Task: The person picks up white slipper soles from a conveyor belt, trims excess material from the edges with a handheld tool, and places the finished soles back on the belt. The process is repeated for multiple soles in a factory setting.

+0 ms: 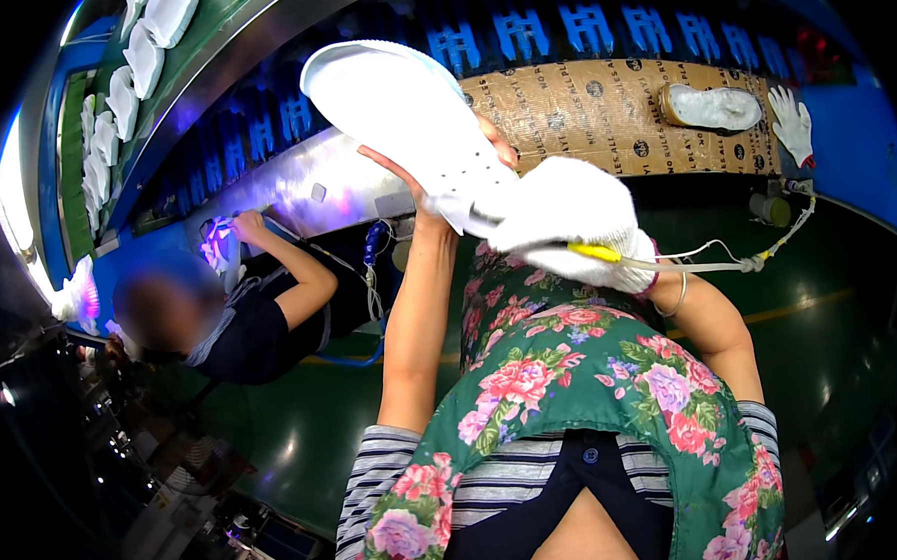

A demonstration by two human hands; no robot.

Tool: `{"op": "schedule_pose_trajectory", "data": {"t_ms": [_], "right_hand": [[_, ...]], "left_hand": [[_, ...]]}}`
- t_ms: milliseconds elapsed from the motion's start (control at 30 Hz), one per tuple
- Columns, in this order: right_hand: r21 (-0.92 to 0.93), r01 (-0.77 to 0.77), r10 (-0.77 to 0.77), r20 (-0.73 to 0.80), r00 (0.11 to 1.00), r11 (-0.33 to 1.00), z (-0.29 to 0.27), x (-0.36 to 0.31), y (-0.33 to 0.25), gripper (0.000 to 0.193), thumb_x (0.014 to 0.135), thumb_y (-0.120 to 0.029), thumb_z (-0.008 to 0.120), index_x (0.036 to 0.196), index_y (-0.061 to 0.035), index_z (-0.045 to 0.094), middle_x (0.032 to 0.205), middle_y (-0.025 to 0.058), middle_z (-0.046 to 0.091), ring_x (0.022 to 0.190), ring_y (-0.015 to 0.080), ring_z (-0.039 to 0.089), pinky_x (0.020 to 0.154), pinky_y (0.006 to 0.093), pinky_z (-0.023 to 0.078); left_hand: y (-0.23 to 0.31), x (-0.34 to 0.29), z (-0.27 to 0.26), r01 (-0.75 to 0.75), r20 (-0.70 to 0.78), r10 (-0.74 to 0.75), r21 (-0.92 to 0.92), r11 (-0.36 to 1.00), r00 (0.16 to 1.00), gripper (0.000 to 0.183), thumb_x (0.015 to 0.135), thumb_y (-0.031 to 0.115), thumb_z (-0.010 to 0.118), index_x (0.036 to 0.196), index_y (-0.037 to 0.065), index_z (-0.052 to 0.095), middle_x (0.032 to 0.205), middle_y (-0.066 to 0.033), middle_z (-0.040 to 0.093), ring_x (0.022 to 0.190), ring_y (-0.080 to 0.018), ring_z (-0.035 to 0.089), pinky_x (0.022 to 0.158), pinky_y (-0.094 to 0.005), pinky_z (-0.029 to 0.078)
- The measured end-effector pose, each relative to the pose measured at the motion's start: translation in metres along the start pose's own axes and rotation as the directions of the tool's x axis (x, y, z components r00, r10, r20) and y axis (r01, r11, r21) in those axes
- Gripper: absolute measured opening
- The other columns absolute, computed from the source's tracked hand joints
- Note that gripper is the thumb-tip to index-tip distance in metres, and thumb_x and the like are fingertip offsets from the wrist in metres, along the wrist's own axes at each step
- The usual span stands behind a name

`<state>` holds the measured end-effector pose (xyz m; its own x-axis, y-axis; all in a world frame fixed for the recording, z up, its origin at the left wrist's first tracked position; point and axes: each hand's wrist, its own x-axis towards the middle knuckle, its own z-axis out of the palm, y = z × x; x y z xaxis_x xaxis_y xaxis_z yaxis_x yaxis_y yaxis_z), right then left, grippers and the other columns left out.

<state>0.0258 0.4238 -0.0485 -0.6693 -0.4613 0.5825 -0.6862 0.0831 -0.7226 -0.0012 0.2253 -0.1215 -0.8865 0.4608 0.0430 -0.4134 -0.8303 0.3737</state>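
Note:
A large white shoe sole [391,102] with small dark holes near its lower end is raised in front of me. My left hand [428,196] is bare and grips the sole from behind, with fingers showing at both edges. My right hand [576,219] wears a white knit glove and is closed round a slim hose-fed brush [594,252] with a yellow section. The brush tip lies against or just over the sole's lower end, partly hidden by the glove. A pale hose [703,265] runs from the brush to the right.
Brown printed cardboard [561,115] covers the bench ahead, with a white-filled shoe [711,106] and a spare white glove [790,127] on it. Blue racks [588,29] line the back. At left, a co-worker [260,308] handles something lit purple, below white soles on a conveyor [144,58].

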Motion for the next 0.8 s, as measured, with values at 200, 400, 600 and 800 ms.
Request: {"op": "schedule_pose_trajectory", "data": {"t_ms": [200,400,600,800], "right_hand": [[-0.006,0.048,-0.048,0.086,0.995,0.999,0.009,-0.007,-0.002,0.04,0.071,-0.006,0.081,0.109,-0.0164,0.075,0.112,0.008,0.074,0.089,0.0246,0.071,0.076,0.0369,0.053],[-0.057,-0.04,0.04,0.003,0.999,0.998,0.009,-0.01,-0.008,0.032,0.071,-0.005,0.081,0.101,-0.016,0.077,0.103,0.0065,0.076,0.088,0.0257,0.072,0.075,0.0366,0.054],[0.079,-0.175,0.182,-0.092,0.979,0.981,0.002,-0.004,-0.01,0.025,0.071,-0.003,0.081,0.094,-0.0129,0.079,0.103,0.0085,0.076,0.088,0.0255,0.072,0.078,0.0347,0.056],[0.094,-0.159,0.159,0.015,0.987,0.983,0.009,-0.009,-0.004,0.031,0.07,-0.006,0.082,0.1,-0.0135,0.077,0.098,0.0058,0.075,0.082,0.0242,0.071,0.073,0.0343,0.055]], "left_hand": [[0.006,0.015,-0.006,-0.103,0.053,0.105,-0.026,0.994,0.993,0.125,0.059,0.104,0.042,0.109,-0.009,0.06,0.09,-0.0246,0.067,0.085,-0.0351,0.066,0.08,-0.0428,0.055],[0.01,0.025,-0.006,-0.15,0.077,0.155,-0.061,0.987,0.985,0.125,0.061,0.104,0.04,0.111,-0.009,0.058,0.089,-0.0239,0.066,0.083,-0.0362,0.063,0.08,-0.0439,0.053],[0.015,0.027,-0.012,-0.145,0.057,0.151,-0.088,0.985,0.987,0.132,0.055,0.108,0.031,0.107,-0.009,0.062,0.09,-0.0248,0.068,0.081,-0.0365,0.065,0.071,-0.0434,0.055],[0.023,0.028,-0.016,0.003,0.108,-0.005,0.019,1.0,0.994,0.13,0.056,0.107,0.035,0.107,-0.009,0.06,0.09,-0.0232,0.066,0.076,-0.0341,0.064,0.07,-0.0431,0.052]]}}
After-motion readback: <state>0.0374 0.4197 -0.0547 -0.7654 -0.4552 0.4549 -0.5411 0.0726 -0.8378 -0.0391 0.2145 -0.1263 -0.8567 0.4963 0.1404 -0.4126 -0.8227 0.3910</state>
